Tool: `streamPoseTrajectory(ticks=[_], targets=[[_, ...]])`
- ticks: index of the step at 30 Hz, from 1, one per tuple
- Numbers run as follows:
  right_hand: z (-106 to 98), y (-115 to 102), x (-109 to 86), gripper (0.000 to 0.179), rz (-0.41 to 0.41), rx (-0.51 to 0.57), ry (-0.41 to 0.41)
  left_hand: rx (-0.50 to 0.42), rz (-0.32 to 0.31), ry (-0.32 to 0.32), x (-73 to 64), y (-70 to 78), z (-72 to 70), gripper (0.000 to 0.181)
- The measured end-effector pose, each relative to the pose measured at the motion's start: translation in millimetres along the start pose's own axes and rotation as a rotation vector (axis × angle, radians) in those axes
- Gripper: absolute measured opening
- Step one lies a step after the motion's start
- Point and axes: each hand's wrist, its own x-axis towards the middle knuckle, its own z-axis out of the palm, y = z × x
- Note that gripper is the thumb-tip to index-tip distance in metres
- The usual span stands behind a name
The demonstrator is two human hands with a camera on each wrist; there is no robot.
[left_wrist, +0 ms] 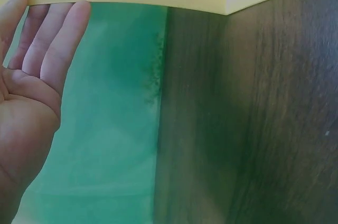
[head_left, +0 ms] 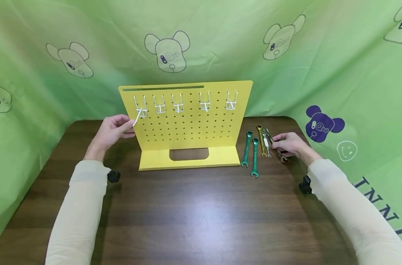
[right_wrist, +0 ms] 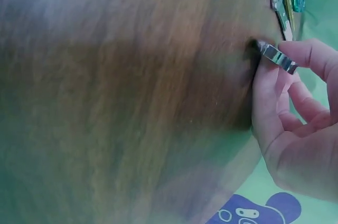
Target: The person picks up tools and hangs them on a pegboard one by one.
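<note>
A yellow pegboard (head_left: 194, 127) stands on its base at the back of the table, with several white hooks (head_left: 205, 105) on its upper part. My left hand (head_left: 110, 131) holds the board's left edge, thumb in front and other fingers behind, beside the leftmost hook (head_left: 139, 116). To the right of the board, my right hand (head_left: 292, 144) pinches a silver wrench (head_left: 282, 158) between thumb and fingers. In the right wrist view the end of this wrench (right_wrist: 277, 57) shows close over the tabletop. The rest of it is partly hidden by the fingers.
Two green wrenches (head_left: 255, 158), a gold wrench (head_left: 262, 141) and a smaller silver wrench (head_left: 266, 145) lie between the board and my right hand. A green printed cloth (head_left: 214, 70) hangs around the dark wooden table (head_left: 201, 206).
</note>
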Motion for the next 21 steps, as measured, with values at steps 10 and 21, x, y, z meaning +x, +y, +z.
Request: streamPoseTrajectory(ticks=[10,21], targets=[[-8,-1,-1.3,0.06,-0.006,-0.001,-0.103,0.018,-0.006,-0.059,2.1,1.8,-1.6,0.025],[-13,-26,-15.2,0.037,-0.087,0.385,-0.119,0.127,-0.025,-0.049,1.7,5.0,-1.2,0.031]])
